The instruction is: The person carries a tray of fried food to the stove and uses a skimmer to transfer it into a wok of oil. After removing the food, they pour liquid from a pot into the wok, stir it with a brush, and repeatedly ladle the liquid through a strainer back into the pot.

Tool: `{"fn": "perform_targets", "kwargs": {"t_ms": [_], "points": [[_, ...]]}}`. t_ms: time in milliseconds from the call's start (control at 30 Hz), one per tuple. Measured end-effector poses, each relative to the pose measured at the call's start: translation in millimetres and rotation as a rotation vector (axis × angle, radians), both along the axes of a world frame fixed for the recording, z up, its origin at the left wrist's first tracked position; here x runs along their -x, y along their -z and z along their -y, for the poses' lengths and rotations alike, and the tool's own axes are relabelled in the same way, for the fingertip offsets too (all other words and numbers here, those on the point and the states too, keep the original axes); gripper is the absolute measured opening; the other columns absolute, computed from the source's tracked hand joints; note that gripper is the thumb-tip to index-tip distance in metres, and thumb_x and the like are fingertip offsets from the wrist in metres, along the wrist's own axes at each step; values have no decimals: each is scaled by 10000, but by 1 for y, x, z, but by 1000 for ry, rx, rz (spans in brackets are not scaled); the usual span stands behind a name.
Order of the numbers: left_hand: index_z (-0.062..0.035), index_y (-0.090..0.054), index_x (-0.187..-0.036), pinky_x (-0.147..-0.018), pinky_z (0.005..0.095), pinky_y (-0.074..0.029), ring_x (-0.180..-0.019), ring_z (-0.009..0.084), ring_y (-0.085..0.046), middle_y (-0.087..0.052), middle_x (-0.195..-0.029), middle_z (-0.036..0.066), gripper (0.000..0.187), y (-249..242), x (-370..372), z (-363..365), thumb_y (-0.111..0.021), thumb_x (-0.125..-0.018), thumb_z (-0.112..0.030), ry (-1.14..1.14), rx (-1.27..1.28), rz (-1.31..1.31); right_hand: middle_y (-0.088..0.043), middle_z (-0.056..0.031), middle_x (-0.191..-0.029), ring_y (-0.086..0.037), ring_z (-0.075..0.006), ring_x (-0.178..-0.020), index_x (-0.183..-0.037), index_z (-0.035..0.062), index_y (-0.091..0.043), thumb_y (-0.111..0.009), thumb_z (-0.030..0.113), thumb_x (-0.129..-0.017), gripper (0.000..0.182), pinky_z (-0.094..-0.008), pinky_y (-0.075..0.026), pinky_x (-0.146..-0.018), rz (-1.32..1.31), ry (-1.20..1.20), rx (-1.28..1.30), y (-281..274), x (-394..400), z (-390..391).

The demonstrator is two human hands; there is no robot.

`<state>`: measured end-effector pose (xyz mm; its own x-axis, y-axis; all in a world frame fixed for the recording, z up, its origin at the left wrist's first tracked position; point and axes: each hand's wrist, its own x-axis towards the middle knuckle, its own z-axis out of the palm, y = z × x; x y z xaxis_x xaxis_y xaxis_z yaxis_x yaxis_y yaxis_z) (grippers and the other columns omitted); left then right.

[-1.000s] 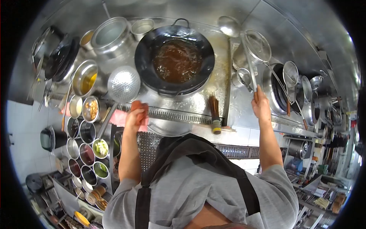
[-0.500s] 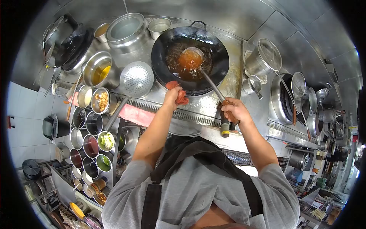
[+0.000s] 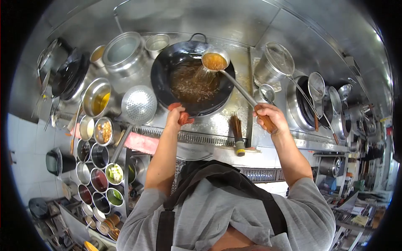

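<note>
A black wok [image 3: 161, 79] with brown liquid in it sits on the steel stove. My left hand [image 3: 177, 115] grips a red cloth [image 3: 184, 119] at the wok's near edge. In my right hand [image 3: 271, 118] is the wooden handle of a ladle [image 3: 240, 88]. The ladle's bowl, with orange-brown liquid in it, is raised over the wok's right side, and liquid runs down from it into the wok.
A perforated strainer [image 3: 139, 104] rests left of the wok near an oil pot [image 3: 88, 102]. Ingredient tins [image 3: 99, 180] stand at lower left. A bamboo brush [image 3: 238, 136] lies at the front edge. Right are a sieve-topped pot [image 3: 268, 69] and stacked pans [image 3: 295, 102].
My right hand has moved right, and the ladle has risen from the wok's middle to its right side, now pouring liquid. The whole view has shifted; my left hand still grips the cloth.
</note>
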<state>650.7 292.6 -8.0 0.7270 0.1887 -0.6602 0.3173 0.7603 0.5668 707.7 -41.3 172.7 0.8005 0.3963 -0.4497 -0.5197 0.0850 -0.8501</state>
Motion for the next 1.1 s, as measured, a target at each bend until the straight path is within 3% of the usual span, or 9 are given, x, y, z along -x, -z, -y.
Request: {"fn": "perform_targets", "kwargs": {"t_ms": [167,467,600,733,800,833,933,1000,1100], "points": [[-152,-363,-1195,-611,590,-550,-832,350,-568,-479,-1030,199,490,5,3,-5,-525,-758,-1,95,-2,14,-588,-179,-824,-504,-160,-492,-1061,-121,-506,-570,74,-746,375,-223,-357,-341,111,154,-7,-29,-20,36],[-151,-349,-1220,-638,591,-548,-879,357,-565,-458,-1101,190,506,4,1,-4,-496,-764,10,105,-41,-40,-619,-120,-754,-532,-150,-494,-942,-65,-586,-578,71,-735,248,-255,-387,-374,257,352,169,-41,-71,104],[-131,-381,-1184,-627,573,-550,-826,336,-590,-496,-1055,168,456,13,3,-2,-459,-764,28,96,-12,0,-604,-93,-669,-531,-162,-453,-878,-36,-598,-578,71,-718,193,-284,-419,-413,384,284,495,-35,-95,121],[-99,-469,-1095,-615,521,-555,-756,273,-614,-573,-912,132,341,22,5,3,-452,-773,10,84,3,62,-620,-194,-703,-627,-300,-598,-919,-66,-577,-583,98,-709,267,-392,-503,-582,534,179,1101,-30,-92,129],[-91,-489,-1070,-610,507,-555,-756,263,-615,-584,-892,128,308,21,8,11,-456,-776,-3,26,-29,46,-634,-258,-828,-637,-384,-811,-1033,-51,-560,-575,109,-725,347,-446,-500,-720,982,79,1588,-9,-85,138],[-83,-509,-1044,-606,493,-555,-756,253,-616,-595,-871,125,277,17,13,14,-460,-780,-16,-26,-68,37,-621,-276,-936,-577,-426,-956,-1147,-28,-524,-547,95,-752,414,-480,-472,-796,922,36,1622,-9,-74,138],[-73,-515,-1026,-596,486,-552,-744,255,-615,-594,-877,131,254,10,25,20,-469,-780,-31,-29,-59,77,-569,-267,-1050,-577,-434,-912,-1275,-7,-430,-513,46,-766,518,-485,-473,-768,1076,75,1703,25,-53,169],[-44,-516,-1043,-582,472,-563,-740,256,-624,-595,-864,141,225,4,35,22,-472,-822,-55,-11,-85,66,-550,-246,-1030,-575,-432,-883,-1300,3,-405,-520,11,-769,544,-495,-469,-742,1049,40,1629,32,-28,175],[-50,-511,-1027,-578,475,-546,-702,252,-607,-584,-822,141,318,-11,48,32,-467,-714,-16,-1,-75,63,-551,-214,-914,-570,-417,-816,-1292,13,-436,-542,-31,-774,531,-481,-456,-695,1115,38,1472,34,18,168]]}}
